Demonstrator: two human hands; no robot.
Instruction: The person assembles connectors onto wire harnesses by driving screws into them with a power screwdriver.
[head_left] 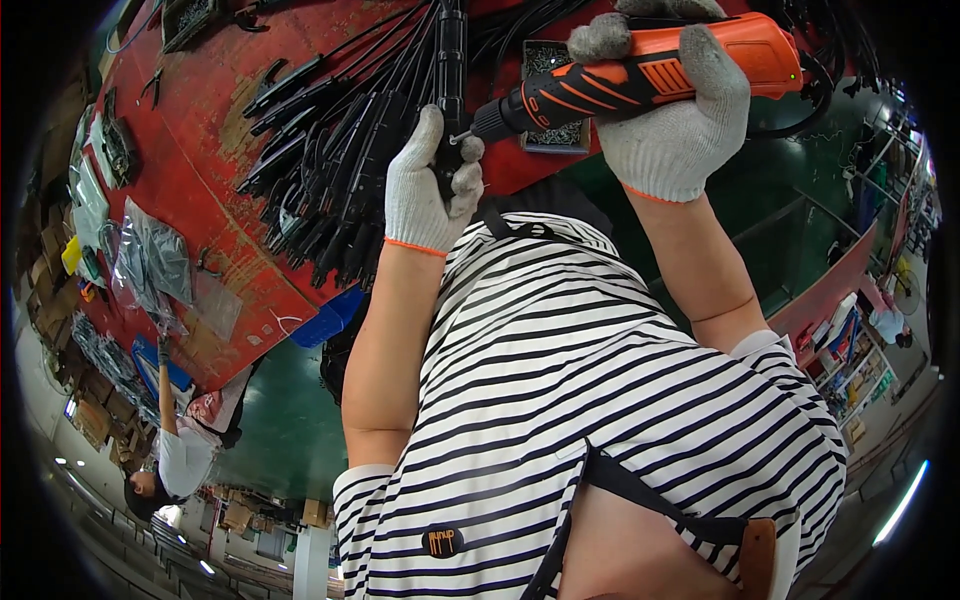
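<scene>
My right hand [680,140], in a grey-white knit glove, is wrapped around an orange and black electric screwdriver [640,82]. The tool lies nearly level and points left, a small green light showing at its back end. Its thin silver bit [460,137] reaches the side of a long black tube-shaped part [451,55] between the thumb and fingers of my gloved left hand [422,200]. Whether a screw sits at the bit is too small to tell. Left of that hand, many similar slim black parts with cables [345,165] lie fanned out in a pile.
A tray of small screws [556,137] sits below the screwdriver. The red worktable [215,130] bears clear plastic bags [150,260] and pliers [152,88]. A blue bin [328,318] is at its near edge. Another person [185,455] reaches to the table at far left.
</scene>
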